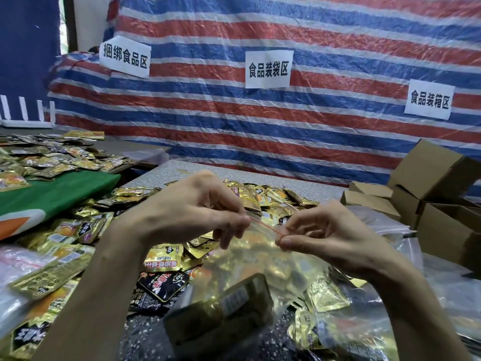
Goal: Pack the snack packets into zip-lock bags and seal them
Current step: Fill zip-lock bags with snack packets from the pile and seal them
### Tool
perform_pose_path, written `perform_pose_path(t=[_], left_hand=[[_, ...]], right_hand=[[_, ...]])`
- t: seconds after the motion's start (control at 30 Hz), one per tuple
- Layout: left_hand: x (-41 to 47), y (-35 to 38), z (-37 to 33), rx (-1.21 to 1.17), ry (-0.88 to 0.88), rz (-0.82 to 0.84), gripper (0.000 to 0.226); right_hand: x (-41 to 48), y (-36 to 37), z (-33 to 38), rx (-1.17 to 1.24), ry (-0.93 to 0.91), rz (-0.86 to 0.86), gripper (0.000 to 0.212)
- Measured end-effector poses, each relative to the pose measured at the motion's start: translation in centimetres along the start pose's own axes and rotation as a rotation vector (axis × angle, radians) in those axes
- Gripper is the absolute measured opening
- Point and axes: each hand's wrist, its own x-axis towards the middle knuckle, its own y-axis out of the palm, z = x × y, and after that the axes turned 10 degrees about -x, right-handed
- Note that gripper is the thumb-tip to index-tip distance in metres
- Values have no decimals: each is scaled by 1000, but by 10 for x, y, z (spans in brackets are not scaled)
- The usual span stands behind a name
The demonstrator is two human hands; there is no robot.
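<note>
Sealing seems underway — left hand [192, 214] and right hand [325, 235] pinch the red strip [263, 226] of a filled clear plastic zip-lock bag [260, 261]; beyond the fingers [292, 241], loose gold foil snack packets [263, 199] await packing.

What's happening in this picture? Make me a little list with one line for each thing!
left hand: pinches one end of the red zip strip
right hand: pinches the other end
zip-lock bag: clear, gold packets inside, held above the table
seal: cannot tell if fully closed
loose snack packets: gold and black, piled on the table
cardboard boxes: brown, stacked at the right
striped tarp: behind, with paper signs
</note>
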Motion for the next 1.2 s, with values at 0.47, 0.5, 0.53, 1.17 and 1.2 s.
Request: perform_pose_path(t=[0.47,0.5,0.53,1.17,1.2], left_hand=[[-2,-4,6,-39,15,-16,20],[-2,-4,6,-39,13,-10,19],[-1,-4,7,-45,12,-7,19],[-6,-16,15,-79,16,-58,34],[-7,-17,15,-86,16,-64,39]], right_hand=[[-6,-11,-29,143,216,195,12],[-7,-11,-31,143,233,211,11],[-8,-12,-32,146,247,229,11],[-15,-23,-39,152,316,230,13],[-15,-24,-38,149,305,200,15]])
